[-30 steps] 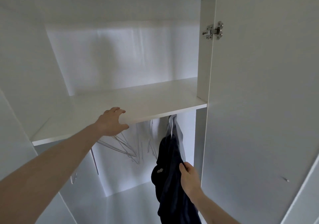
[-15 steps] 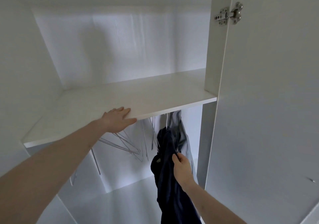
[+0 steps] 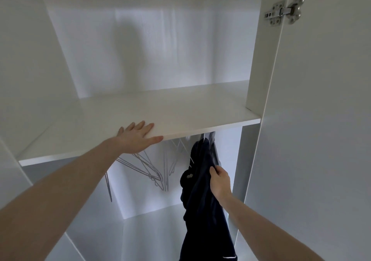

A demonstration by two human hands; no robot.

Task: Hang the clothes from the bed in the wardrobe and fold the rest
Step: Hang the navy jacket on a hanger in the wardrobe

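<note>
Head view, right hand (image 3: 219, 183) grip pinching dark garment (image 3: 202, 200) hanging below shelf (image 3: 180, 116)

Bare wire hangers (image 3: 148, 170) are noted bunched just below the fingers (image 3: 140, 126) of the left hand (image 3: 134, 140). A metal hinge (image 3: 285, 11) is fixed far up-right of them.

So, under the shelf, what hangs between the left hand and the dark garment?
Bare wire hangers, hanging in a bunch below the shelf, between the left hand and the dark garment, seen in the head view.
</note>
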